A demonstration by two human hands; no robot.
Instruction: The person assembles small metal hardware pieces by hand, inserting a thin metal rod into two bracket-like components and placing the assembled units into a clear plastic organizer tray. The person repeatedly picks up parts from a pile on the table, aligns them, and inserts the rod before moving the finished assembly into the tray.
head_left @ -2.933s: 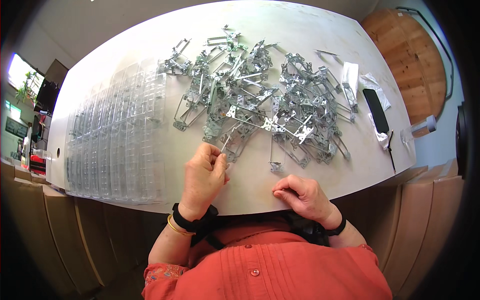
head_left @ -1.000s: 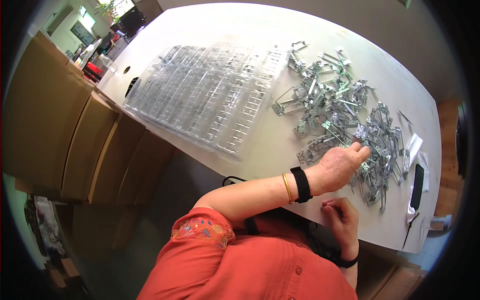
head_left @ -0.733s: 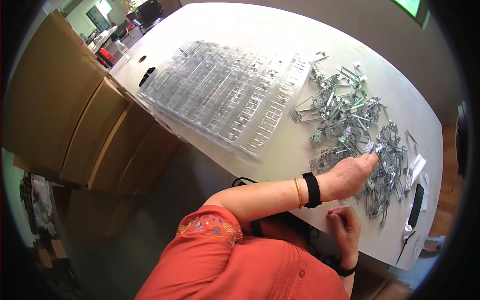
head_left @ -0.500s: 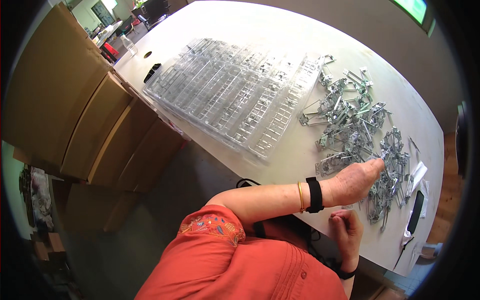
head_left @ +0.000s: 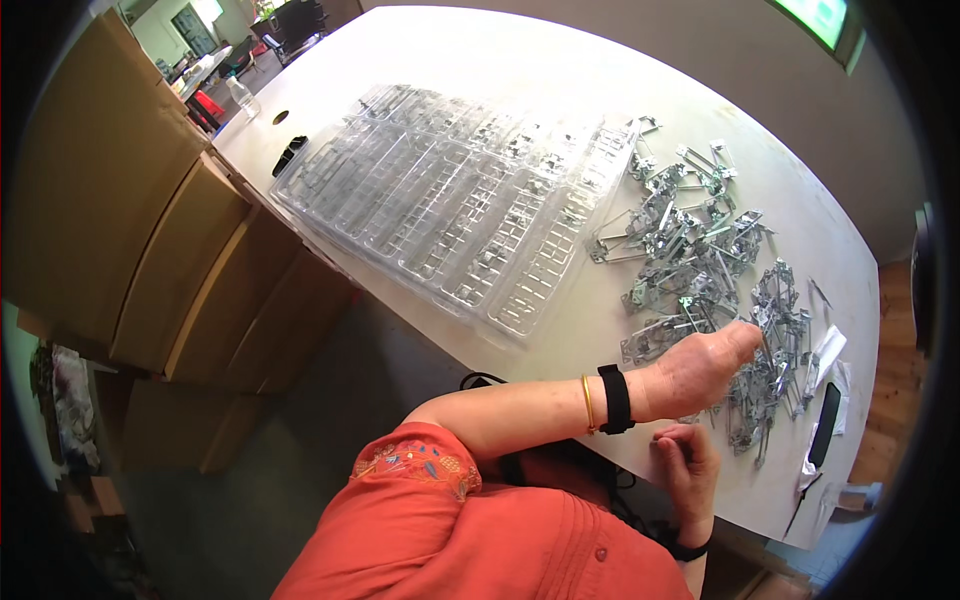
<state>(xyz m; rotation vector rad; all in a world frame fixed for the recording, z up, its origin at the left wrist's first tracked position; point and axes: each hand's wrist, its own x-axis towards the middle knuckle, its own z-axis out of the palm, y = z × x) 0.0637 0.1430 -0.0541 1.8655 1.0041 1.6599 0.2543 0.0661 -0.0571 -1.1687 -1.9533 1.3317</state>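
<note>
My left hand (head_left: pixel 703 369) reaches across the table to the near pile of thin silvery metal brackets (head_left: pixel 768 385). It looks curled, its knuckles against the brackets, and its fingertips are hidden beneath it. Just below, at the table's near edge, my right hand (head_left: pixel 690 468) is closed with the fingers bent in and the thumb against them. Whatever either hand holds, if anything, does not show. Beyond my left hand spreads a larger tangled heap of similar metal brackets (head_left: pixel 690 250) with rods and plates.
Stacked clear plastic trays (head_left: pixel 440 215) with molded compartments, some holding metal parts, cover the left of the white table (head_left: pixel 450 40). Cardboard boxes (head_left: pixel 170 270) stand left of it. A black-handled tool (head_left: pixel 826 425) lies on white paper at right. A clear bottle (head_left: pixel 242 97) stands far left.
The whole view has shifted slightly. Both hands keep nearly the same places and poses, my left at the near pile and my right at the table edge.
</note>
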